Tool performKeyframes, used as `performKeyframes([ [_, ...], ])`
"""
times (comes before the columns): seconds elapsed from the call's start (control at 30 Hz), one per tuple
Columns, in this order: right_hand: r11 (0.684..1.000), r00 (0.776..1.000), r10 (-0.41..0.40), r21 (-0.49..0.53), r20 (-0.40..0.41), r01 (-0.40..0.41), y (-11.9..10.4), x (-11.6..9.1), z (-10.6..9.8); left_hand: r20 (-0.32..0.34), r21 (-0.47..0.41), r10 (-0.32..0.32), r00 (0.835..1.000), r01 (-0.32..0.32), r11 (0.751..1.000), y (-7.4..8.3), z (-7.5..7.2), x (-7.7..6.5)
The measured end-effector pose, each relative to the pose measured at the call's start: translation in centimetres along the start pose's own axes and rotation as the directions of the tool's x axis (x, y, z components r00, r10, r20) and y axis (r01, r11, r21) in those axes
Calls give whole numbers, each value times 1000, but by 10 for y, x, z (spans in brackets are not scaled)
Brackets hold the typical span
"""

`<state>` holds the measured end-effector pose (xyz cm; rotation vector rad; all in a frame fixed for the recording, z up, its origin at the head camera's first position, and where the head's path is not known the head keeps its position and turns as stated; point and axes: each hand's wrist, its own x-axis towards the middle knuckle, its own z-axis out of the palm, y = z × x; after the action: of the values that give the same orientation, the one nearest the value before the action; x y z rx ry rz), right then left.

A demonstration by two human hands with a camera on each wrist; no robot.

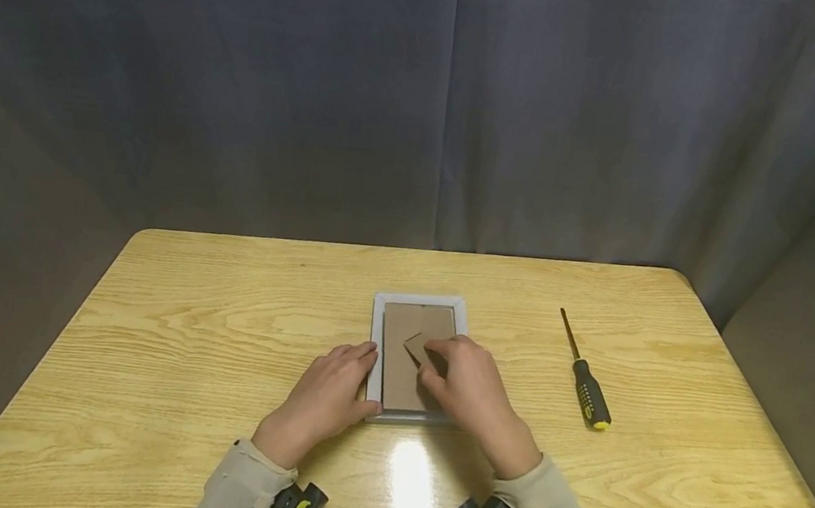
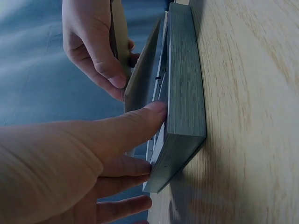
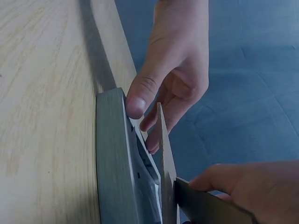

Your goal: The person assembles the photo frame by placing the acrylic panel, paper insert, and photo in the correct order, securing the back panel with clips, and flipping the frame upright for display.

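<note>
A grey picture frame (image 1: pixel 379 326) lies face down on the table with its brown backing board (image 1: pixel 397 378) showing. My right hand (image 1: pixel 472 383) pinches the easel stand flap (image 1: pixel 416 344) that sticks up from the board. In the left wrist view, the backing board (image 2: pixel 141 74) leans up at an angle out of the frame (image 2: pixel 186 84). My left hand (image 1: pixel 331 392) rests on the frame's left rail, its thumb at the near left corner and its other fingers further up. The right wrist view shows the stand flap (image 3: pixel 205 203) between my right fingers.
A screwdriver (image 1: pixel 591 396) with a black and yellow handle lies to the right of the frame, its tip pointing away. The wood-grain table (image 1: pixel 202 331) ends at a dark curtain (image 1: pixel 303 108) behind. Wrist cameras are strapped over both sleeves.
</note>
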<state>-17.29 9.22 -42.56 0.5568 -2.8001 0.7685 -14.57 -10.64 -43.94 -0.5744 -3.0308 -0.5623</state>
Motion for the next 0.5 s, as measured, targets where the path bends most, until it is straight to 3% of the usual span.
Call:
performKeyframes([
  [0.5,1000,1000,7,-29,13,-7,3,1,5,2,-5,-2,1000,2,1000,0,0,0],
])
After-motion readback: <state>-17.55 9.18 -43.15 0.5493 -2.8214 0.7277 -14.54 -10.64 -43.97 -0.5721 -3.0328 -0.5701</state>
